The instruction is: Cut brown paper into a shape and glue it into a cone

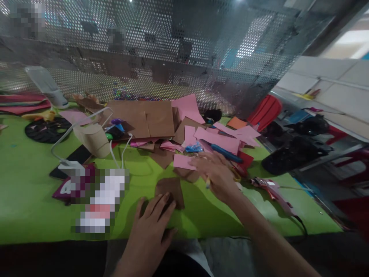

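Observation:
My left hand [157, 221] lies flat on a small brown paper piece [170, 188] near the table's front edge, its fingers spread. My right hand [215, 173] reaches over the scraps, fingertips at a small pink paper strip [184, 162]. The end of a thin, pale-yellow pencil [208, 182] sticks out below that palm; the grip on it is partly hidden. Just beyond the hand are a blue-handled tool [226, 152], a crumpled blue wrapper [193, 147] and larger pink paper pieces [217, 140].
A pink glue gun [273, 194] with a cord lies on the right of the green table [138, 227]. Left stand a cardboard roll [93, 140], a white charger with cable [72, 168] and a purple packet [75, 186]. A large brown cardboard sheet [144, 119] lies behind, before a perforated metal screen [161, 50].

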Available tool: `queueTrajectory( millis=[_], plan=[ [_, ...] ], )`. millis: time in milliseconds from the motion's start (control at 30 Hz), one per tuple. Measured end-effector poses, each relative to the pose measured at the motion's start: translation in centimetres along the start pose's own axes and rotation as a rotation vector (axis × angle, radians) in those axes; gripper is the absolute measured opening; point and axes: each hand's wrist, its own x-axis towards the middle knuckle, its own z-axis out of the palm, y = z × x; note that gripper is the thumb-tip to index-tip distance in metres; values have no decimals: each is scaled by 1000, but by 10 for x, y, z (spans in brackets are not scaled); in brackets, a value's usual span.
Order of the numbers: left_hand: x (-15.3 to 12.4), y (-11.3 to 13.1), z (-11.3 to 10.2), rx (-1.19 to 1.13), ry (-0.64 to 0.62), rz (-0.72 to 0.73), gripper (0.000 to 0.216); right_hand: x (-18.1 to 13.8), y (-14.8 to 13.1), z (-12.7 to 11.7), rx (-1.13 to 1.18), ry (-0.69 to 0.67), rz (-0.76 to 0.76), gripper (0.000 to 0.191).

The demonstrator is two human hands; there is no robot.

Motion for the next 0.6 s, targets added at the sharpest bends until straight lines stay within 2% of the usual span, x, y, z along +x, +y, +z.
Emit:
queueTrajectory(
  millis=[67, 133, 267, 333, 400, 467, 600],
  plan=[
    [-4, -1, -3, 12, -8, -7, 58, -8, -5, 4, -11, -179, -140, 45],
    [-5, -1, -6, 13, -10, -22, 58, -10, 1, 11, -49, -280, -147, 52],
    [-5, 0, -9, 16, 2, -48, 54, -1, 29, 15, -225, -258, 105, 51],
    [-6, -1, -8, 22, 7, -54, 53, 1, 33, 10, -232, -239, 133, 51],
    [-7, -3, -7, 26, 8, -45, 53, -6, 26, 4, -175, -251, 75, 57],
    [-8, -6, -7, 25, 2, -44, 54, -21, 11, -3, -94, -322, -8, 65],
    [-4, -7, -7, 6, -1, -66, 52, -72, -16, -18, 25, -407, -43, 66]
  ],
)
